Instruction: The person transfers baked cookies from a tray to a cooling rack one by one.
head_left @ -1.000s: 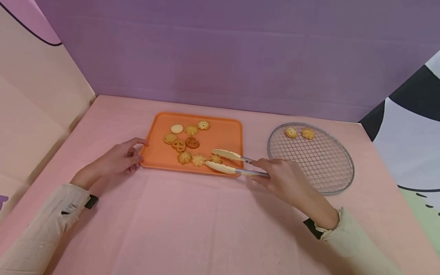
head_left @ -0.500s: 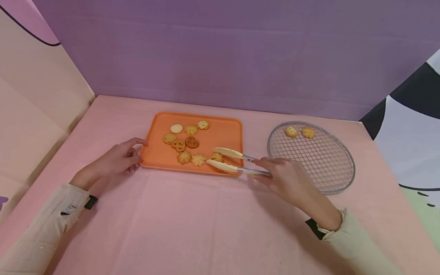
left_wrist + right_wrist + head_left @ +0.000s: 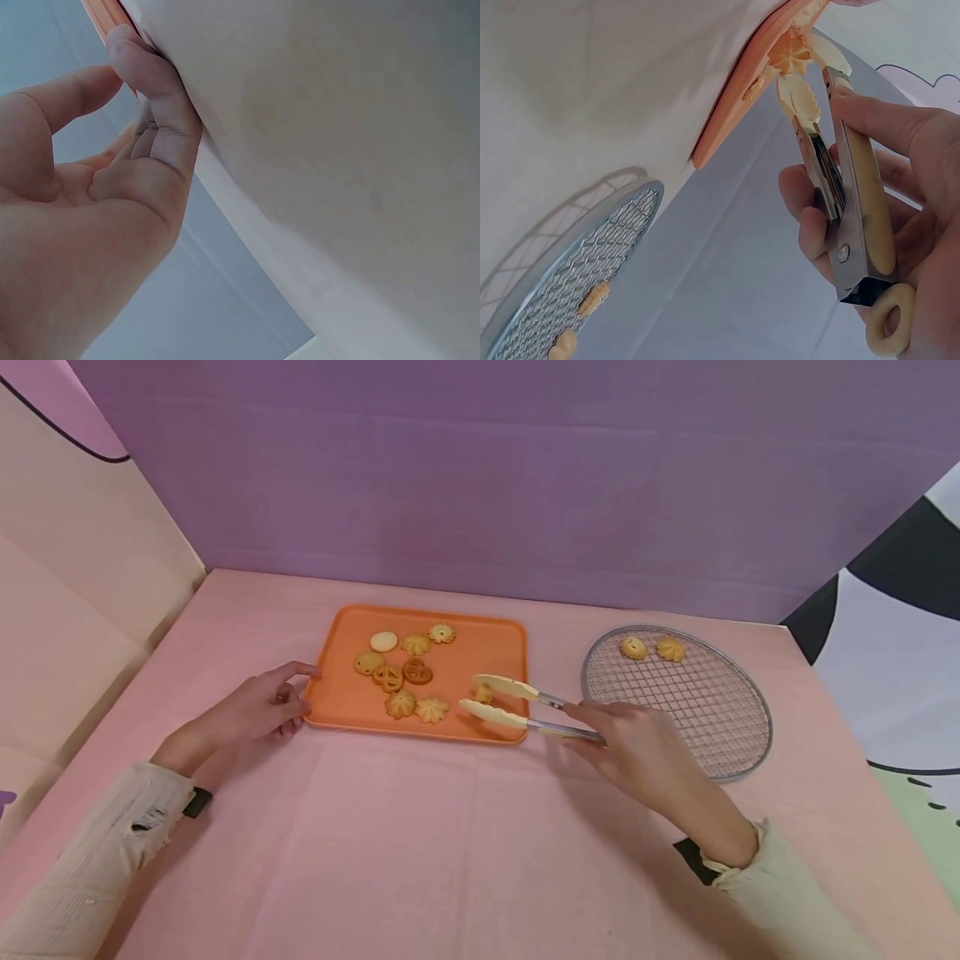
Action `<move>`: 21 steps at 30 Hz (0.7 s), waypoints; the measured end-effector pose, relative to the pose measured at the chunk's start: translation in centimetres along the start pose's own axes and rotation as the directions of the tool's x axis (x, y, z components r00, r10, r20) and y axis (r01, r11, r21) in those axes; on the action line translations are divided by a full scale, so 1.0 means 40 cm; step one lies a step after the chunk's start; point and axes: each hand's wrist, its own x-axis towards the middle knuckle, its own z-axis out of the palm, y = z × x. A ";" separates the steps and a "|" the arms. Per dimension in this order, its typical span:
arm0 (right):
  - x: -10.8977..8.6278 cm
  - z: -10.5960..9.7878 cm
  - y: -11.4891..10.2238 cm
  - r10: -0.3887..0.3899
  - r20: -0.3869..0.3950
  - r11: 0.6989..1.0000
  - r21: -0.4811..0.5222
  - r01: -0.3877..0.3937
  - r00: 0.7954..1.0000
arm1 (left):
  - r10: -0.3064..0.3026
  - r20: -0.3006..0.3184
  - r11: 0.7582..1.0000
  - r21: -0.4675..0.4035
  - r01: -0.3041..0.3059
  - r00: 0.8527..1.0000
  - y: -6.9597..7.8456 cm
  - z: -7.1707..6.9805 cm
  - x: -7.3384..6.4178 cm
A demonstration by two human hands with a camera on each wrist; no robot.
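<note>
My right hand point(image 3: 637, 747) grips a pair of tongs point(image 3: 551, 731) with metal arms and cream scalloped tips. Between the tips, over the right part of the orange tray point(image 3: 487, 643), a yellow flower-shaped cookie point(image 3: 482, 694) shows, partly covered by the upper tip. The right wrist view has this hand's fingers wrapped round the tongs point(image 3: 862, 217). My left hand point(image 3: 251, 714) pinches the tray's left rim with index finger and thumb; the other fingers are curled in. Several more cookies point(image 3: 431, 710) lie left of the tongs on the tray, two of them pretzel-shaped.
A round wire rack point(image 3: 682, 718) stands to the right of the tray, with one round cookie point(image 3: 633, 648) and one flower-shaped cookie point(image 3: 671, 649) near its far rim. My right hand overlaps its near left edge. A purple wall point(image 3: 480, 485) closes off the back of the pink table point(image 3: 420, 860).
The tongs and right hand have shifted slightly right and away from me. The flower-shaped cookie between the tips has moved with them, apart from its neighbours. My left hand has stayed put.
</note>
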 end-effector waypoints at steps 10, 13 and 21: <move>-0.003 0.020 0.003 -0.006 0.062 0.999 0.042 0.004 0.998 | -0.005 -0.002 1.000 0.004 0.005 1.000 0.003 0.002 -0.003; -0.004 0.026 0.004 -0.006 0.085 0.999 0.047 0.002 0.996 | -0.006 0.001 1.000 0.004 0.006 1.000 0.003 0.002 0.000; -0.006 0.021 0.010 0.054 0.129 0.998 0.025 -0.058 0.990 | -0.008 0.004 1.000 -0.013 0.008 1.000 0.006 0.000 -0.003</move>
